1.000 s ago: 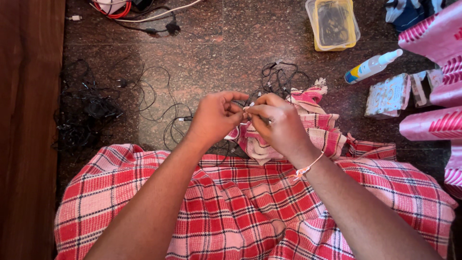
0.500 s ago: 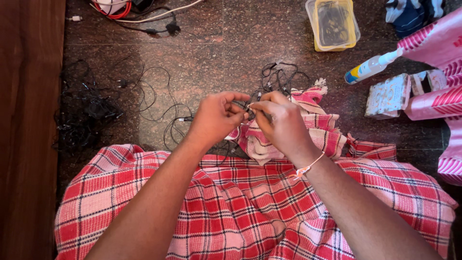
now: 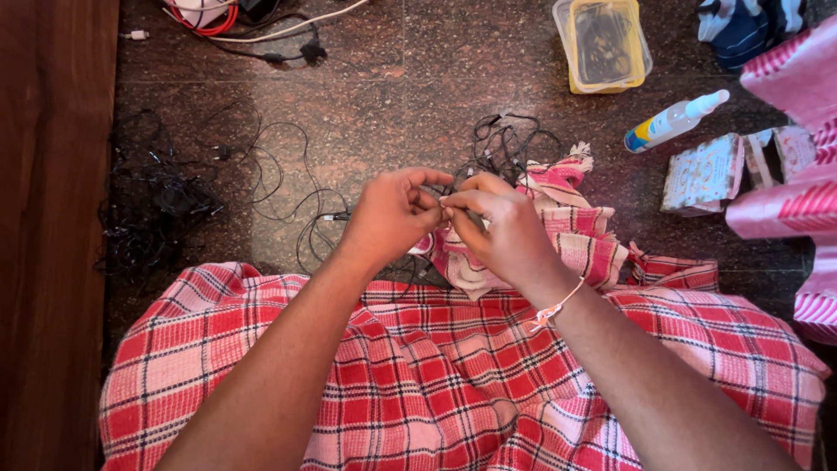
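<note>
My left hand (image 3: 392, 218) and right hand (image 3: 501, 231) meet fingertip to fingertip, both pinched shut on a thin black cable (image 3: 438, 194) that trails toward twelve o'clock over the stone floor (image 3: 384, 96).

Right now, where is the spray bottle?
The spray bottle lies on the dark floor at upper right, between the yellow box and a small patterned packet.

A home floor is serving as workspace: polished stone floor (image 3: 418, 96) spreading under tangled cables (image 3: 157, 205), a spray bottle (image 3: 673, 120) lying upper right.
</note>
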